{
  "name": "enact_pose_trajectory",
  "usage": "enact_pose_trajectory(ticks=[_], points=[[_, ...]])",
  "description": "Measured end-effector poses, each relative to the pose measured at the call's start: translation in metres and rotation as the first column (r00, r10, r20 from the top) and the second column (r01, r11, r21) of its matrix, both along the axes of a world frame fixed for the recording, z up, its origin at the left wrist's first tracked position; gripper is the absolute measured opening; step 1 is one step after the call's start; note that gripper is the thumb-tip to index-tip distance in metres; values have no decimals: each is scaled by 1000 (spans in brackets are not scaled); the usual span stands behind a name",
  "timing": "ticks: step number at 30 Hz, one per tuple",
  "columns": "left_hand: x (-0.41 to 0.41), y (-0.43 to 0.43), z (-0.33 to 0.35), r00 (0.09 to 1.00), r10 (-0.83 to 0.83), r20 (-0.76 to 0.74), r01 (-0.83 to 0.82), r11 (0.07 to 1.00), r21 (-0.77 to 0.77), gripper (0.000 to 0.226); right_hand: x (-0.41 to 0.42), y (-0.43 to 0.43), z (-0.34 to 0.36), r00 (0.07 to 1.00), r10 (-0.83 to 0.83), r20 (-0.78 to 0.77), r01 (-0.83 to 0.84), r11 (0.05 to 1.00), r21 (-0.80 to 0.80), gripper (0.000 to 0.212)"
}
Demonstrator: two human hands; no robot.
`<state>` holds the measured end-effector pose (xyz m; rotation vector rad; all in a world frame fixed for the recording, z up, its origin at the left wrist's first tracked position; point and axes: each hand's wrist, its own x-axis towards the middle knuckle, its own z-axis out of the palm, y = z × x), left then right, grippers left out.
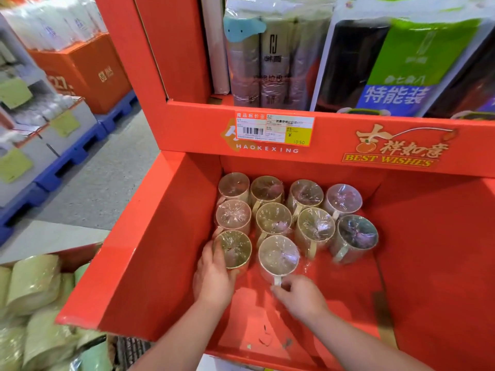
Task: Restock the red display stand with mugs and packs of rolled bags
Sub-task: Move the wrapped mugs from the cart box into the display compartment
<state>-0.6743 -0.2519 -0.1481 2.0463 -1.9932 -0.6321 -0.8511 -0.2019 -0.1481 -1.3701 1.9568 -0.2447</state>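
My left hand (pixel 211 274) is curled round the front-left mug (pixel 233 249) and my right hand (pixel 301 294) pinches the handle of the neighbouring mug (pixel 278 255), both shrink-wrapped in the red display stand's (pixel 166 236) lower bin, below the price tag (pixel 274 129). I judge it best to slide each snug against the 8 mugs (pixel 273 219) standing in 2 rows of 4 nearer the tag, handles turned alike. Just below the tag I read "HAOKEXING", lower right of it "BEST WISHES" under 吉祥如意, its yellow corner shows "10 50", and a pack of rolled bags (pixel 396 68) above-right reads 特能装.
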Motion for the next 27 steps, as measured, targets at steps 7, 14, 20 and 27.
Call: enact_pose_trajectory(ticks=[7,14,20,27], points=[[1,-5,1,1000,8,-2,-8,1000,19,82,12,-16,-5,998,35,56,-33,999,-20,28],[5,-4,-2,1000,6,6,-7,999,40,88,6,-7,10,977,188,-103,-183,981,57,28],[5,-2,2,1000,3,-27,0,997,74,82,-10,-5,28,851,254,-459,-310,949,-50,41],[7,-1,2,1000,0,-5,0,998,64,77,-8,-20,29,800,268,-537,-338,941,-35,33]])
